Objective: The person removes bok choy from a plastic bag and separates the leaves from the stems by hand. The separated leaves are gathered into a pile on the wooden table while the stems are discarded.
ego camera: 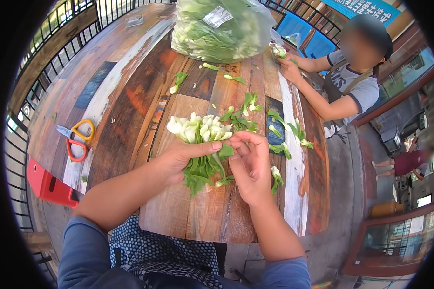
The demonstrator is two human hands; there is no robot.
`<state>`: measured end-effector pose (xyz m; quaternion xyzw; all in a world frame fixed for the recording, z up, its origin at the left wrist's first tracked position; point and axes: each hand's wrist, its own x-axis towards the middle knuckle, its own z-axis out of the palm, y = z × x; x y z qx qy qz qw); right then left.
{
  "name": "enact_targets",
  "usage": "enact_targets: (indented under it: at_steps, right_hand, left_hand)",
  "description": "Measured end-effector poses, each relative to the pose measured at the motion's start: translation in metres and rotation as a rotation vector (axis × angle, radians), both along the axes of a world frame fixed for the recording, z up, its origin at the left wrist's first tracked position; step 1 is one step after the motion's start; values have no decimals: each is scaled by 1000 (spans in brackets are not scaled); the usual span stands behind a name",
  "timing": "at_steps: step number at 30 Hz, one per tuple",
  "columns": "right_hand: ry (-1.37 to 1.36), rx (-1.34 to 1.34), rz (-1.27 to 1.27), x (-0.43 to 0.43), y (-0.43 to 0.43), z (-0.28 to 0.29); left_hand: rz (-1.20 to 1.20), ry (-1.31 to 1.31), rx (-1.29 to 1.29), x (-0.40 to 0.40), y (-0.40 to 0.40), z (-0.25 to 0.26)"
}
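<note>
A bunch of small bok choy [197, 130] sits in my left hand [177, 159], pale stem ends away from me and green leaves hanging toward me. My left thumb lies across the stalks. At the bunch's right side, my right hand [251, 162] has its thumb and index finger at a bok choy leaf [225, 150], seemingly pinching it. Loose leaves [244, 123] lie just beyond the right fingers, and a small piece of bok choy [276, 178] rests to the right of that hand. Part of the bunch is hidden by my fingers.
A large clear plastic bag of bok choy [220, 43] stands at the far side of the wood-patterned table [126, 108]. Scissors [76, 139] with orange and red handles lie left. A co-worker [350, 72] handles greens at right. A red stool [49, 184] stands below the left edge.
</note>
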<state>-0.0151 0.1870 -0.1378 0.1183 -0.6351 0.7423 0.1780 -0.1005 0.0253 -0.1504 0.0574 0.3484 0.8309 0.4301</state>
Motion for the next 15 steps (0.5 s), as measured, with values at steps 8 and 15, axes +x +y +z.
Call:
enact_targets:
  at_steps: [8,15]
  right_hand:
    - [-122,170,64,3,4,7]
    - [-89,-17,-15,-6,17,1]
  left_hand:
    - [60,135,-63,2,-1,2]
    - [149,107,-121,-4,-1,5]
